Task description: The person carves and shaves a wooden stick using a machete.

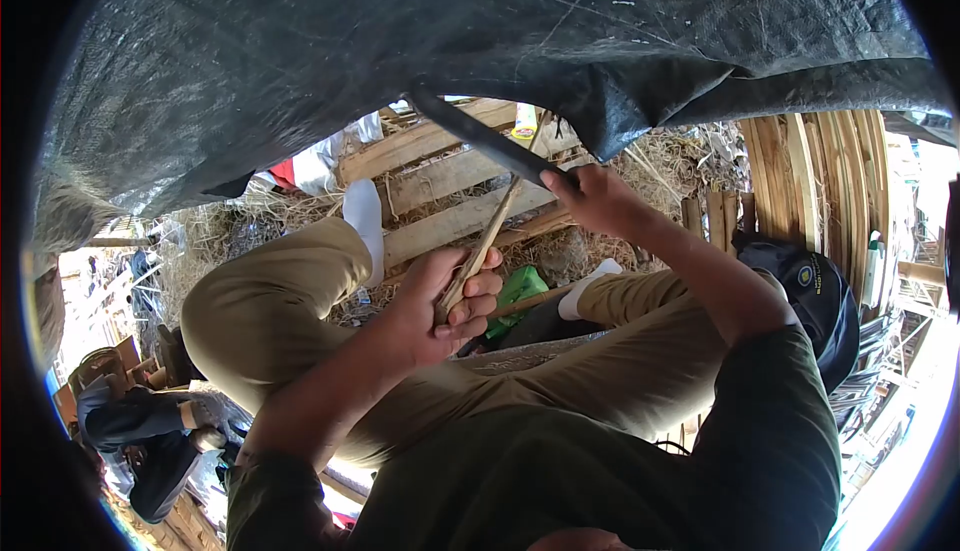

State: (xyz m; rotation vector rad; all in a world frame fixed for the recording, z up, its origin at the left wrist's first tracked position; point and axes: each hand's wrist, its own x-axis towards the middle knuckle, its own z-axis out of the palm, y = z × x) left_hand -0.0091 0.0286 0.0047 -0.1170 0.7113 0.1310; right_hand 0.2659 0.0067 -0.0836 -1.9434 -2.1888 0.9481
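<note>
My left hand is closed round the lower end of a thin wooden stick, which slants up and to the right, away from my body. My right hand grips a machete with a long dark blade pointing up and left. The blade crosses the stick above my left hand; whether the edge touches the wood I cannot tell. The machete's handle is mostly hidden in my fingers, and its tip lies close to the hanging black tarp.
A black tarp hangs low in front. Wooden slats lie on straw between my legs. Upright planks and a dark bag are at the right. A green plastic piece lies beyond my left hand. Another person's legs show at lower left.
</note>
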